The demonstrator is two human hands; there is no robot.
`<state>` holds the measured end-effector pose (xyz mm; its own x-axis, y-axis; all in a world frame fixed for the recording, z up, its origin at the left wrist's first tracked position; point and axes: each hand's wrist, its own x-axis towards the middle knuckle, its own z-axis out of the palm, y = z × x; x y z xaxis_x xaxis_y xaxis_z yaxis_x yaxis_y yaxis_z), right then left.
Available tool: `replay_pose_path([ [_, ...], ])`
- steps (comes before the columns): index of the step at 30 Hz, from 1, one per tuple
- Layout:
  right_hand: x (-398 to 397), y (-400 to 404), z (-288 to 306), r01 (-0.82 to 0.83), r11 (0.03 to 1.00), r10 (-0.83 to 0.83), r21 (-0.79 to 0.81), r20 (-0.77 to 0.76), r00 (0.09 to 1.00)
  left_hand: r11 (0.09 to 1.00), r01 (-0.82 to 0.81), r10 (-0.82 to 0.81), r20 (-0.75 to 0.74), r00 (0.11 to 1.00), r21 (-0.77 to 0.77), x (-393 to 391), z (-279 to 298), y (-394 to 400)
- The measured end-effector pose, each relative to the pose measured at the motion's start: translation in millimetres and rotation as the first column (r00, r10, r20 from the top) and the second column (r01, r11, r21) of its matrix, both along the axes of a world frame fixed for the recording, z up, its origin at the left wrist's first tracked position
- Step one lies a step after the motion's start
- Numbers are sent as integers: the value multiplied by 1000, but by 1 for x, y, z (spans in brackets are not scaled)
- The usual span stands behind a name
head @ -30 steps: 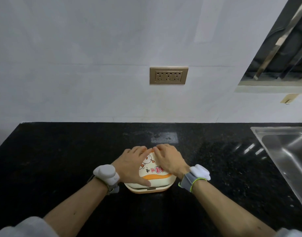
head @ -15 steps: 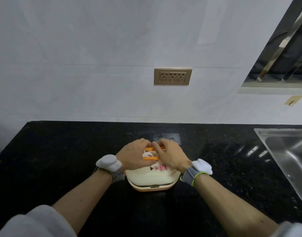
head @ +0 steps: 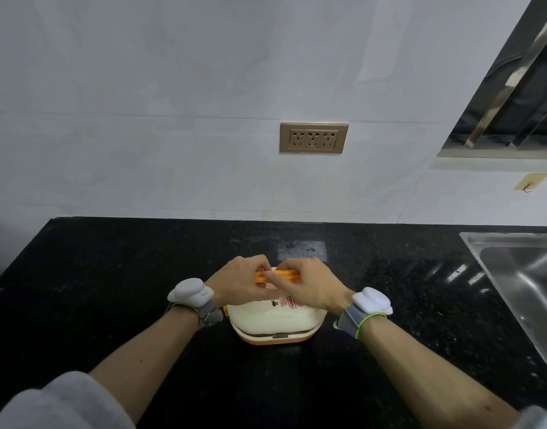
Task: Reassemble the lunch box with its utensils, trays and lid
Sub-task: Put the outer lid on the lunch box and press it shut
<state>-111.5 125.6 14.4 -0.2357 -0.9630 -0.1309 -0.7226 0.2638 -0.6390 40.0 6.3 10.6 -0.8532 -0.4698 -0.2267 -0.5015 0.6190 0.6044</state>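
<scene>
Black speckled counter point(head: 111, 289), lower centre: cream domed lunch box with orange base point(head: 273, 320). My left hand point(head: 235, 284), right hand point(head: 309, 289) pinch orange handle point(head: 277, 276). Risk: uneven pull tilts unlatched lid.

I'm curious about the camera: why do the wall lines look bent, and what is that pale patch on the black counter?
Head view: the wide-angle lens bows straight lines near the edges; the pale patch looks like the wall socket mirrored in the glossy counter; bright streaks glare by the sink; the hands and the lunch box look fairly sharp.
</scene>
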Motion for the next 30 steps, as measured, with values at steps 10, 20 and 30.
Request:
replay_pose_path([
  [10,-13,-6,8,-162,975,148,154,96,984,997,59,-54,83,995,-52,-5,0,2],
  [20,-11,-5,10,-129,982,127,135,29,992,999,40,-40,59,997,7,-2,7,-5],
  [30,-27,0,8,-22,997,32,75,-137,990,997,-32,35,34,999,-77,-6,3,-8],
])
